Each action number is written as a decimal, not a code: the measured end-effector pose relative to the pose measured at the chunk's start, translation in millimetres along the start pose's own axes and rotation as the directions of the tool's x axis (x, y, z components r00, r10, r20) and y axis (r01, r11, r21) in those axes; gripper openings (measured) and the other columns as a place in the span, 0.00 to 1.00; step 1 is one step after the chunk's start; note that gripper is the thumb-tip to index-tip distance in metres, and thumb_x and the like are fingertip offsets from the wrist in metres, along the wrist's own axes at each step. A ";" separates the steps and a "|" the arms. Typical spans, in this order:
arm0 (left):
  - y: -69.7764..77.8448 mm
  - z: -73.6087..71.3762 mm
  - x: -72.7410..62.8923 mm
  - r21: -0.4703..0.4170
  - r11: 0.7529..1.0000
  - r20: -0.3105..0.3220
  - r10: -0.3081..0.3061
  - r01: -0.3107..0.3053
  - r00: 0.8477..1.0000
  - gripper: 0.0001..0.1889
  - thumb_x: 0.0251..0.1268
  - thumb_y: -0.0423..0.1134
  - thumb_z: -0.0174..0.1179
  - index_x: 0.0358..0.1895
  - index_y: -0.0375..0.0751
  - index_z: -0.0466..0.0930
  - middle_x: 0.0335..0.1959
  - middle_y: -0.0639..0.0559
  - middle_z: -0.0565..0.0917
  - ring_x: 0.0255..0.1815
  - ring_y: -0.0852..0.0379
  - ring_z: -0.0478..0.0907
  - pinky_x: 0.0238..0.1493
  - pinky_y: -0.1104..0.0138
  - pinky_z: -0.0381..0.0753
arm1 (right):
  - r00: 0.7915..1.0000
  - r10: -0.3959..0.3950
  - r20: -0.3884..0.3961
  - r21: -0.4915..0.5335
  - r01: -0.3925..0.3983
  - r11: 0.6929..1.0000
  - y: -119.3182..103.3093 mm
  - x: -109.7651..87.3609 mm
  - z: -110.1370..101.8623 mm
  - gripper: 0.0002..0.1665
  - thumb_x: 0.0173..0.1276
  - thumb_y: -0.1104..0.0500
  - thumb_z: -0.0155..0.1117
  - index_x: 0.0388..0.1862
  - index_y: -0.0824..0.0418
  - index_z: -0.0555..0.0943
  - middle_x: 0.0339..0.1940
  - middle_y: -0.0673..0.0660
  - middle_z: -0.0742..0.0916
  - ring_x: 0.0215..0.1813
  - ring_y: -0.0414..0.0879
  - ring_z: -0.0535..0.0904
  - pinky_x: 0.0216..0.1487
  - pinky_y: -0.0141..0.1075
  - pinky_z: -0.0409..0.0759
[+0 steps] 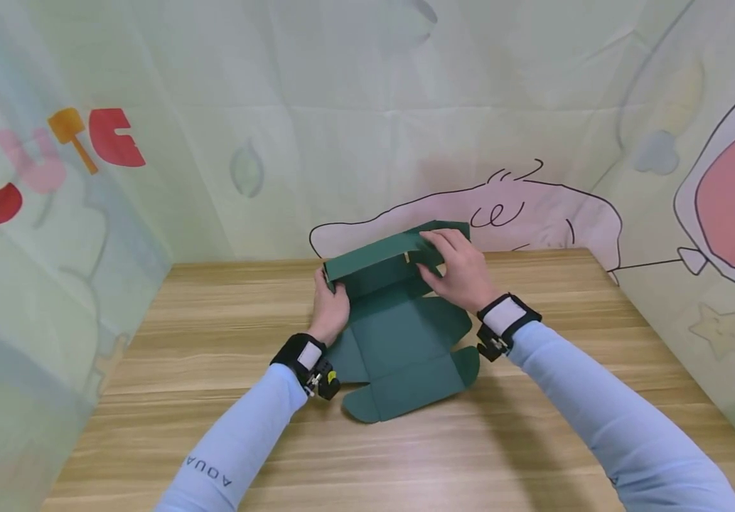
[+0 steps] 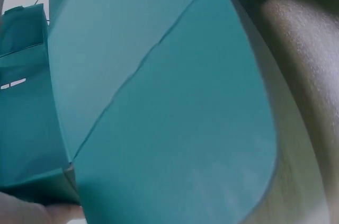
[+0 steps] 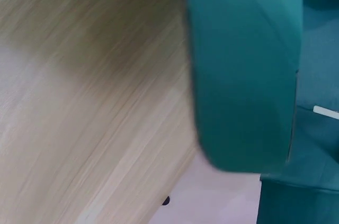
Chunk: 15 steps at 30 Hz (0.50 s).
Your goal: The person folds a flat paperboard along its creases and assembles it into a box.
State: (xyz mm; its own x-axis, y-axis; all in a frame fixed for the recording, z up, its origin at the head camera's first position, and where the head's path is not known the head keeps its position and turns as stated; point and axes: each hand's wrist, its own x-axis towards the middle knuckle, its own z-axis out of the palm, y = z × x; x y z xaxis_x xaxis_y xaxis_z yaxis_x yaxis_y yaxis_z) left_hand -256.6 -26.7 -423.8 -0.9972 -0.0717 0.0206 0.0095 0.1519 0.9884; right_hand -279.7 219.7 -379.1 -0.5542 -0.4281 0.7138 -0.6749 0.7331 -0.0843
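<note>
A dark green folding cardboard box (image 1: 399, 341) lies partly unfolded on the table, its far side raised and folded over into a long strip (image 1: 374, 254). My left hand (image 1: 330, 309) grips the left end of that raised strip, thumb on the near side. At the strip's right part, my right hand (image 1: 460, 270) holds the panel between thumb and fingers. A rounded side flap (image 2: 175, 128) fills the left wrist view, with a bit of a hand at the lower left corner. The right wrist view shows another rounded flap (image 3: 243, 75); the right hand is out of sight there.
The box rests on a wood-grain table (image 1: 214, 341). Behind the table's far edge hangs a printed cloth backdrop (image 1: 355, 142) with letters and drawings, and it continues along both sides.
</note>
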 end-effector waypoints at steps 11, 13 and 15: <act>0.8 4.1 -0.2 -0.037 0.999 -0.063 0.032 -0.034 0.998 0.19 0.83 0.38 0.38 0.72 0.45 0.55 0.77 0.40 0.62 0.81 0.44 0.56 0.81 0.47 0.55 | 0.979 0.191 0.066 0.001 -0.192 0.981 -16.1 16.1 -1.3 0.23 0.63 0.60 0.73 0.55 0.67 0.81 0.54 0.65 0.85 0.59 0.60 0.80 0.58 0.53 0.83; 0.2 4.4 0.0 -0.032 0.999 -0.063 0.033 -0.035 0.997 0.19 0.83 0.38 0.38 0.72 0.46 0.54 0.77 0.40 0.62 0.81 0.44 0.56 0.80 0.47 0.55 | 0.975 0.206 0.080 -0.006 -0.206 0.979 -17.8 18.1 -1.2 0.23 0.64 0.59 0.72 0.55 0.67 0.81 0.54 0.64 0.85 0.59 0.59 0.81 0.58 0.53 0.83; -0.3 4.5 0.3 -0.026 0.999 -0.060 0.039 -0.040 0.997 0.19 0.83 0.38 0.38 0.71 0.46 0.54 0.77 0.40 0.63 0.81 0.44 0.57 0.80 0.47 0.55 | 0.971 0.220 0.095 -0.009 -0.220 0.975 -18.7 19.8 -0.9 0.22 0.64 0.59 0.72 0.55 0.66 0.81 0.54 0.64 0.85 0.59 0.59 0.81 0.57 0.54 0.83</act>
State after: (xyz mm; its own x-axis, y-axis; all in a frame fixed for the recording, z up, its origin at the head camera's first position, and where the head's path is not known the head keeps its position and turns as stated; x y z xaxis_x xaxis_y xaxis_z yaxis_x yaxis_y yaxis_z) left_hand -257.2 -22.4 -424.8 -0.9898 -0.1251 0.0677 0.0514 0.1292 0.9903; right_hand -277.6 198.0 -362.8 -0.7326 -0.3045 0.6087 -0.5321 0.8140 -0.2331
